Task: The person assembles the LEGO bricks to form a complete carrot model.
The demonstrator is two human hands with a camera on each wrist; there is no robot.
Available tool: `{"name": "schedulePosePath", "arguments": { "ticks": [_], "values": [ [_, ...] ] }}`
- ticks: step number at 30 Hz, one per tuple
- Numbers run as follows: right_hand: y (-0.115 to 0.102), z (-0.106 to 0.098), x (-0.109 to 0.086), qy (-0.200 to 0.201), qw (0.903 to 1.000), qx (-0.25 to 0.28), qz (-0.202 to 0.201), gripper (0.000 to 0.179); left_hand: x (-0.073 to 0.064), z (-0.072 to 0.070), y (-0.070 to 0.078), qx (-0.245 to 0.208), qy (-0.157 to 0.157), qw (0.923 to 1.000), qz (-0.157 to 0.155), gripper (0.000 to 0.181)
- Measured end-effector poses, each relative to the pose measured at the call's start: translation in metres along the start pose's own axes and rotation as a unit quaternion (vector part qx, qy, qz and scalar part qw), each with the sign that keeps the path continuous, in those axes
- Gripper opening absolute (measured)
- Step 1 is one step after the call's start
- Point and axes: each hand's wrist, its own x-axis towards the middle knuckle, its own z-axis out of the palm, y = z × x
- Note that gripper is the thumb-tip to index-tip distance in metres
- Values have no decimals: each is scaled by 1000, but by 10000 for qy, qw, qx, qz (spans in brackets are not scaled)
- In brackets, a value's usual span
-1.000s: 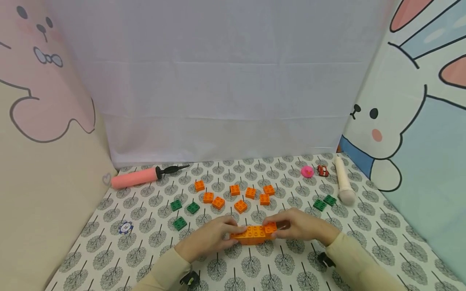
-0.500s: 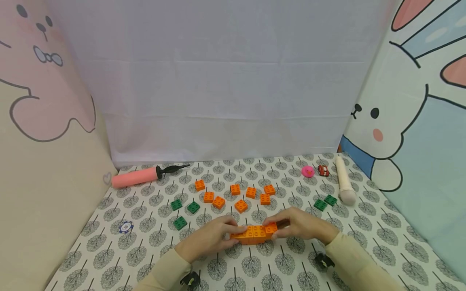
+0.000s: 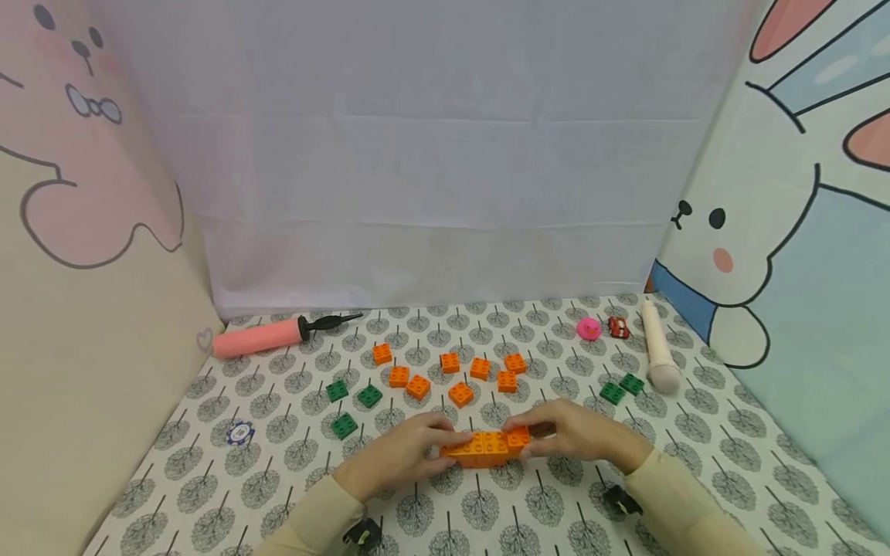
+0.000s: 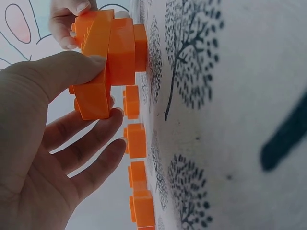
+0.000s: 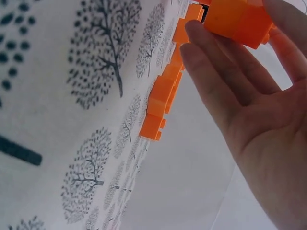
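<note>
At opposite ends, left hand and right hand pinch orange brickwork (green bricks: head view only).

Held bricks between left hand and right hand, above table; loose bricks behind; pump back left, chip before it; back right, duck, toy car beside it, rod rightmost; brick pair left of rod's front end

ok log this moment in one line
left hand: grips stacked orange bricks | right hand: pinches right-end brick | loose orange bricks: beyond hands
</note>
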Motion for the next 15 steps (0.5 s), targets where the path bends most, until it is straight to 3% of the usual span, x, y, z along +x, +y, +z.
{"name": "schedulePosePath", "arguments": {
  "ticks": [6, 10, 15],
  "values": [
    [-2, -5, 1, 173, 9984, -504, -202, 48, -1, 2, -2, -56, 117, 9999, 10, 49],
    [-2, -8, 9, 747, 9952, -622, 141, 47, 0, 2, -3, -31, 140, 9999, 21, 50],
    [4, -10, 31, 1305, 9728, -1747, 785, 50, 0, 2, -2, -51, 78, 9999, -118, 50]
  ]
}}
